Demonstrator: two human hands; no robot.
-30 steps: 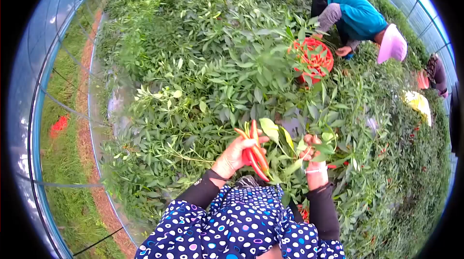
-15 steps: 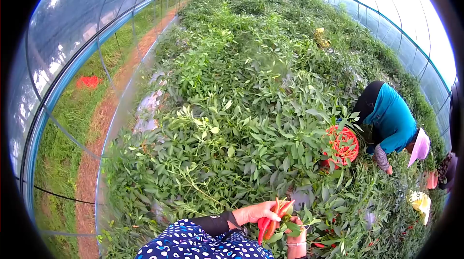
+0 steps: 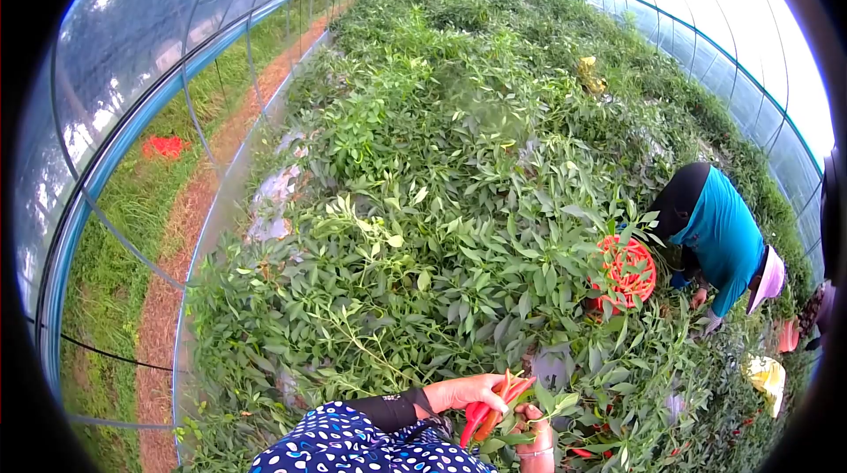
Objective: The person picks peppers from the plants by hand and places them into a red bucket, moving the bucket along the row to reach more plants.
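Greenhouse tunnel, seen from the head camera: a clear plastic cover (image 3: pixel 132 41) arches over us on curved blue hoops (image 3: pixel 84 199), and dense green pepper plants (image 3: pixel 441 173) fill the bed from our feet to the far end. Along the left edge runs a bare reddish dirt path (image 3: pixel 176 252) with a strip of grass outside the cover, where a small red patch (image 3: pixel 163 147) lies. Pale ground sheeting (image 3: pixel 269 204) shows through the leaves near the bed's left margin.

To our right a person in a turquoise top (image 3: pixel 723 235) and a pink cap bends low into the plants, just beside an orange basket (image 3: pixel 625 272) filled with red peppers. A yellow object (image 3: pixel 766 373) lies among the leaves lower right.

At the bottom edge our left hand (image 3: pixel 463 392) is closed around a bunch of red chili peppers (image 3: pixel 490 409); they are long, slim, red to orange, with green stems pointing up, fanned between the fingers. Our right hand (image 3: pixel 532 420) sits just beside the bunch, touching the leaves there; leaves hide its fingers, so we cannot tell whether it grips anything. Our blue polka-dot sleeve (image 3: pixel 371 446) fills the frame's lower middle.
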